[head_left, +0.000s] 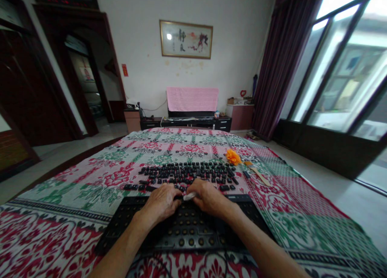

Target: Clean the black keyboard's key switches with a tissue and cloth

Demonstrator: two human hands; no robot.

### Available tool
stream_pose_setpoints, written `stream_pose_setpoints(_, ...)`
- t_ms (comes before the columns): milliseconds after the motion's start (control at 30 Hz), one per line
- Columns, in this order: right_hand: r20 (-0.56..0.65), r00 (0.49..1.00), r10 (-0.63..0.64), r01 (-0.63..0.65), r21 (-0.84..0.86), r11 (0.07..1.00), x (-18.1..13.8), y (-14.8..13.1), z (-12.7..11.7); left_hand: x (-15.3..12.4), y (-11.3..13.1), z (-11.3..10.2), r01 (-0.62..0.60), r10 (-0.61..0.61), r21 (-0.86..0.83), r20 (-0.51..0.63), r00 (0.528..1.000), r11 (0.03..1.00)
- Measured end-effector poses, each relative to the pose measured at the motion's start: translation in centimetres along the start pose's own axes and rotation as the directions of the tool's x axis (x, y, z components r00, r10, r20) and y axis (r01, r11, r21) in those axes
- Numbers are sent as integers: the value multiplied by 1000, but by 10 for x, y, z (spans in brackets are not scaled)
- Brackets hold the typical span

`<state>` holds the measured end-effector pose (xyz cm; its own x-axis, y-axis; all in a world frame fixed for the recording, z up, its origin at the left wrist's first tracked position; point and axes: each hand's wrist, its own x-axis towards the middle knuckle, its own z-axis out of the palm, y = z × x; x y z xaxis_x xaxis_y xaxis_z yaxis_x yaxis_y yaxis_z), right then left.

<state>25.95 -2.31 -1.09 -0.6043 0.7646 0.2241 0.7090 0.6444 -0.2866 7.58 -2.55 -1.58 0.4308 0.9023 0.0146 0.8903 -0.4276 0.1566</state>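
A black keyboard base (184, 229) with its keycaps taken off lies on a floral cloth right in front of me. My left hand (161, 203) rests at its far edge with the fingers curled down, and what it holds, if anything, is hidden. My right hand (208, 197) is closed around a small white object (190, 196) that sticks out toward the left hand. Just beyond both hands lie several loose black keycaps (187, 173), laid out in rows on the cloth.
The red, green and white patterned cloth (90, 185) covers the whole surface. An orange flower-like thing (233, 156) and a flat tan tool (256, 172) lie to the right of the keycaps. A low TV cabinet (187, 123) stands against the far wall; windows (341, 76) on the right.
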Motion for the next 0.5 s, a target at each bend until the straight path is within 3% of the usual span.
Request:
stream_pose_setpoints(267, 116, 993, 37, -22, -120, 993, 1, 3, 3, -1, -2, 1, -33, 34, 11, -31, 999, 999)
stream_pose_setpoints(400, 59, 998, 26, -27, 24, 999, -2, 10, -11, -1, -1, 0, -31, 32, 7, -24, 999, 999)
stream_pose_setpoints(500, 16, 996, 87, -89, 168, 982, -4, 14, -21, 0, -1, 0, -21, 21, -1, -13, 1000, 1000)
